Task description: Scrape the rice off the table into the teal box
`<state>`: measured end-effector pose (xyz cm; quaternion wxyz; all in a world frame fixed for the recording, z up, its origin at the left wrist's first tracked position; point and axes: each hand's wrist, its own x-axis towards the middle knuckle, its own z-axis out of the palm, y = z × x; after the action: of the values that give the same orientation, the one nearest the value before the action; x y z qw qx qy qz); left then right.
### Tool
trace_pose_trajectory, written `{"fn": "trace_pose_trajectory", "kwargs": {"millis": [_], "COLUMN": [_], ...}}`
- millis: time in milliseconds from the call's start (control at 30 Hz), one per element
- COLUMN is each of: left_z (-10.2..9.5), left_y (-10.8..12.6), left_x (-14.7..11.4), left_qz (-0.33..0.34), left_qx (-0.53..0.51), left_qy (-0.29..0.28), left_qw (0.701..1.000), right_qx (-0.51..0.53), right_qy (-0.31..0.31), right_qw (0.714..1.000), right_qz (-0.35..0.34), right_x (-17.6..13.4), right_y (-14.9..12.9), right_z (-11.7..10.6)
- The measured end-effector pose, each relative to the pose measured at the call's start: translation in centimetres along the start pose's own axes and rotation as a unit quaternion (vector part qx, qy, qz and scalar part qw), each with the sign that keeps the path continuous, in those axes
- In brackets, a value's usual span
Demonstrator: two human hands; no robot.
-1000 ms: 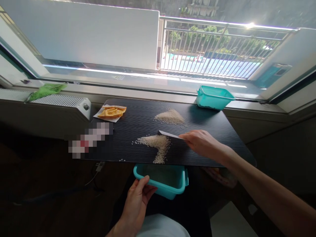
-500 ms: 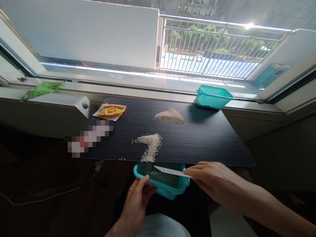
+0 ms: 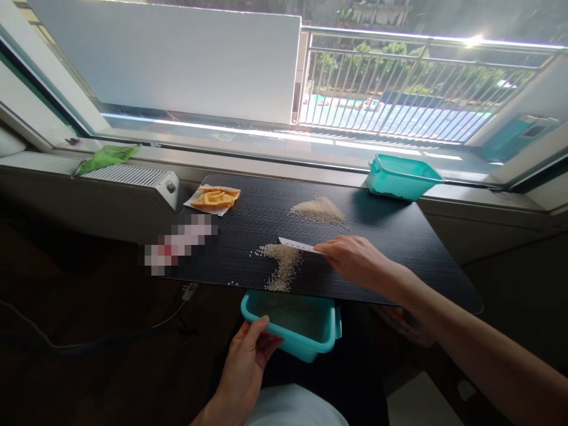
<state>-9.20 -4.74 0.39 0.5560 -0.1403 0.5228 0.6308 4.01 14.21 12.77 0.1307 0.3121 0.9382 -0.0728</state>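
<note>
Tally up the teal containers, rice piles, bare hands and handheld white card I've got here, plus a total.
Teal containers: 2 (near container, far container)
Rice piles: 2 (near pile, far pile)
Bare hands: 2 (left hand, right hand)
Handheld white card: 1
Total: 7

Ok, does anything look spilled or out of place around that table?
Slightly: a few stray grains lie at the front edge of the table, apart from the near rice pile, so they look spilled. The item at the table's left end is pixelated; I can't judge it.
</note>
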Motion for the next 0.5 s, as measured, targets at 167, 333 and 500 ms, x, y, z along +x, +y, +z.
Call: {"fn": "trace_pose_trajectory", "kwargs": {"millis": [167,333,500], "left_z": [-0.6,-1.0,-1.7], "left_y": [0.4,0.5,0.8], "left_x": [0.0,0.1,0.2], "left_qz": [-0.013,-0.019,-0.023], "left_qx": [-0.004,0.007,0.005], "left_qy": [-0.012,-0.007,-0.018], "left_qw": [1.0,1.0,1.0], "right_qx": [0.055,0.123,0.116], "right_qy": [-0.039,-0.044,-0.006], "right_qw": [0.998,0.991,0.992], "right_qz": [-0.008,-0.03,-0.05], "right_x": [-3.2,-6.1,-5.8], "right_y": [-2.1,-3.9,-3.0], "right_z": [1.0,1.4,0.4]}}
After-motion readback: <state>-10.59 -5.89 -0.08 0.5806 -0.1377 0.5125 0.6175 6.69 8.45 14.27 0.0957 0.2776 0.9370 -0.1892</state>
